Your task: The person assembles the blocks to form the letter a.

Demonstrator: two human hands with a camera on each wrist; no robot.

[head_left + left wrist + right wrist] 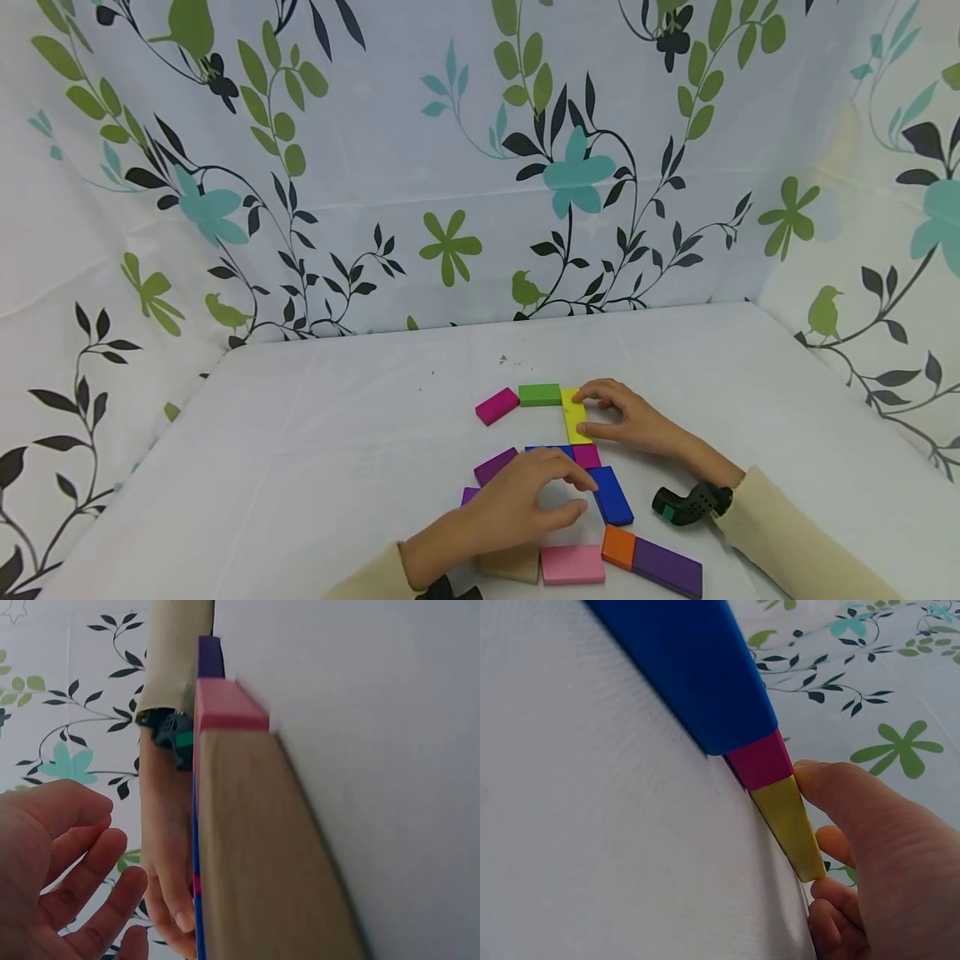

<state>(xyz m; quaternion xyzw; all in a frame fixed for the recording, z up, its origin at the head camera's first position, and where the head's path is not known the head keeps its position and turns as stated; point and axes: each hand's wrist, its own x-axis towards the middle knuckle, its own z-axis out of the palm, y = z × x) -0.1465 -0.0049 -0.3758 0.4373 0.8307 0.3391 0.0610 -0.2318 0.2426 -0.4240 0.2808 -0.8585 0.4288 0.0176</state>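
Observation:
At the far end of a line of colored blocks, my right hand (633,421) has its thumb and bent fingers at the yellow block (573,417). In the right wrist view the thumb (817,776) lies where the yellow block meets the small magenta block (761,761), with fingertips by its far end. My left hand (517,500) hovers over the middle of the layout, its fingers loosely curved and nothing between them. Close to its fingertips lies a blue block (612,496). Partly under that hand in the head view is a tan block (510,563), beside a pink block (572,565).
Touching the yellow block's top is a green block (539,395), with a magenta block (497,406) slanting off left. Purple blocks (495,465) sit behind the left hand. An orange block (618,547) and a dark purple block (667,567) lie front right. Patterned cloth (390,167) hangs behind the white table.

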